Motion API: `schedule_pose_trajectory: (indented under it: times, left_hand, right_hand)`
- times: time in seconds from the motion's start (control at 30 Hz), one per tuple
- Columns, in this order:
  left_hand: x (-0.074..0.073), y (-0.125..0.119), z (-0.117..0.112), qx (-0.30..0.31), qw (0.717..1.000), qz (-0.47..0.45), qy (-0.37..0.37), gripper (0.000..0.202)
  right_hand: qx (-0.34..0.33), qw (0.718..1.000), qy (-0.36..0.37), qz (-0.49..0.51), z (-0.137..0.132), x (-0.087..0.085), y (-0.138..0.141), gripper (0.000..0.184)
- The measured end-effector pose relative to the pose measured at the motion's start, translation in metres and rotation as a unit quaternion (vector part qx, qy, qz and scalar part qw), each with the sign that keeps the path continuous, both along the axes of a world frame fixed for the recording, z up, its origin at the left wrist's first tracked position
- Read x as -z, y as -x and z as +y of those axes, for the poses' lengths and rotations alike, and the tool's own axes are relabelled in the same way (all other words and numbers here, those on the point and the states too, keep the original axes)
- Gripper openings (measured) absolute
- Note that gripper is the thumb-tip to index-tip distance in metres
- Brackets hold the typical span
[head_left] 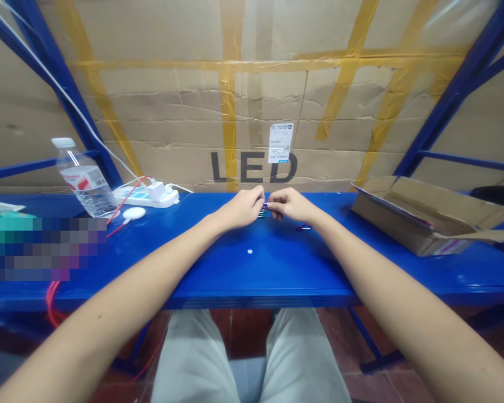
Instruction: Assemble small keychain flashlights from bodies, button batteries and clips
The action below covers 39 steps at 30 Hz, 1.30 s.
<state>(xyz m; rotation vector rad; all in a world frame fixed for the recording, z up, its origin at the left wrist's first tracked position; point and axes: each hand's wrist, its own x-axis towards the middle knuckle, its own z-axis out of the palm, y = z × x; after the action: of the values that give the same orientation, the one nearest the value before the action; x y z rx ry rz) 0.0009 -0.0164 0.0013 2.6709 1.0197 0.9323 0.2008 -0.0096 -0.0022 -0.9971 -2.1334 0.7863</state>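
Both my arms reach out over the blue bench [252,274]. My left hand [242,206] and my right hand [289,204] meet near the back of the bench, fingers pinched together on small coloured paper clips [264,209] held between them. The clips look purple and green, and are too small to make out further. Another small clip [303,228] lies on the bench just right of my right hand.
A plastic water bottle [84,180] stands at the left, with a white power strip [148,195], white and red cables and a white round puck [133,213]. An open cardboard box [424,215] lies at the right. A large cardboard sheet marked LED [254,167] backs the bench.
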Motion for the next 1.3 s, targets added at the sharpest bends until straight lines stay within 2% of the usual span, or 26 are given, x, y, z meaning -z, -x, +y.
schedule_pose_trajectory:
  times: [0.1,0.3,0.43,0.5,0.6,0.7,0.8,1.03,1.3]
  left_hand:
    - [0.000,0.001,0.001,-0.001,1.000,-0.009,0.009,0.011]
    - [0.000,0.000,0.002,0.028,0.992,-0.106,0.065,0.006]
    - [0.001,-0.002,0.004,0.035,0.986,-0.137,0.090,0.011]
    - [0.001,-0.003,0.005,0.013,0.989,-0.118,0.089,0.013]
    - [0.001,-0.003,0.005,-0.024,0.995,-0.026,0.088,0.023]
    - [-0.001,-0.003,0.002,-0.037,0.997,0.029,0.068,0.031]
    - [-0.001,-0.004,-0.002,-0.039,0.998,0.019,0.036,0.028]
    - [0.000,-0.005,-0.005,-0.003,0.999,-0.005,-0.037,0.023]
    - [0.002,-0.005,-0.002,-0.005,0.996,0.017,-0.087,0.023]
  right_hand:
    - [0.006,1.000,0.000,-0.004,0.000,0.001,0.000,0.026]
    - [0.001,0.999,0.025,0.028,0.001,0.000,-0.003,0.027]
    - [0.008,0.999,0.020,0.024,0.001,-0.002,-0.003,0.026]
    - [0.016,1.000,0.005,0.010,0.000,-0.002,-0.002,0.025]
    - [0.025,0.999,-0.036,-0.018,0.000,-0.001,-0.001,0.023]
    - [0.016,0.998,-0.054,-0.035,-0.001,-0.001,0.000,0.025]
    - [0.008,0.999,-0.028,-0.016,-0.003,-0.002,0.000,0.028]
    - [0.006,0.998,0.043,0.047,-0.004,-0.005,0.000,0.030]
    - [-0.001,0.995,0.066,0.070,-0.004,-0.006,-0.002,0.032]
